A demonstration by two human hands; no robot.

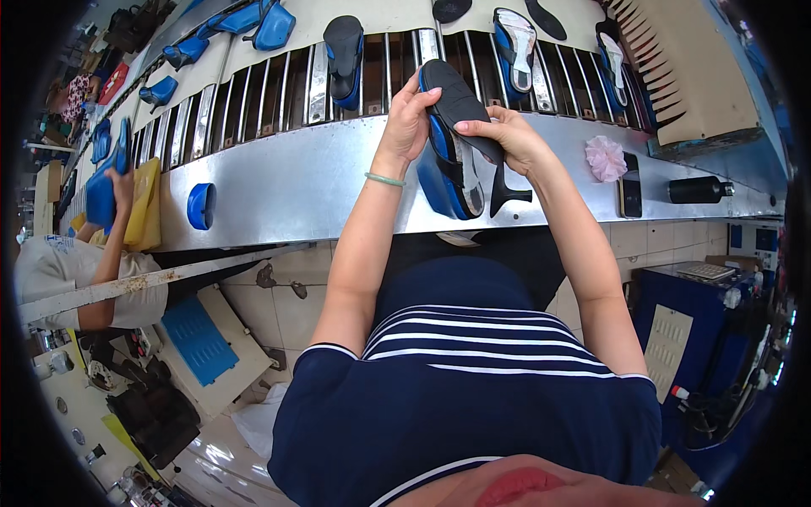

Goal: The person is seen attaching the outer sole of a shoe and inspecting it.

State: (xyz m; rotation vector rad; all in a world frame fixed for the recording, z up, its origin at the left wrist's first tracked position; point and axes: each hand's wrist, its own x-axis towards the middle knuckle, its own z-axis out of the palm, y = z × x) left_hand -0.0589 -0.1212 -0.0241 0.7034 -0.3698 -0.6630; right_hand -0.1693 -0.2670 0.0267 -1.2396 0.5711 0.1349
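Note:
A black shoe sole (456,95) is held in front of me over the underside of a blue shoe (445,182) with black straps. My left hand (408,121) is closed around the toe end, its thumb lying on the sole. My right hand (513,140) pinches the sole farther back, thumb on top and fingers behind. Below that hand a slim black heel (504,196) juts out toward the right. Part of the shoe's pale, silvery bottom (473,182) shows beside the heel. The fingers behind the shoe are hidden.
A roller conveyor (279,89) carries a soled shoe (344,59), a shoe with pale underside (517,51) and other blue pieces. On the metal ledge (321,169) are a blue ring (201,206), pink scrunchie (606,158), phone (630,186) and black bottle (699,190). A co-worker's hand (123,190) is at left.

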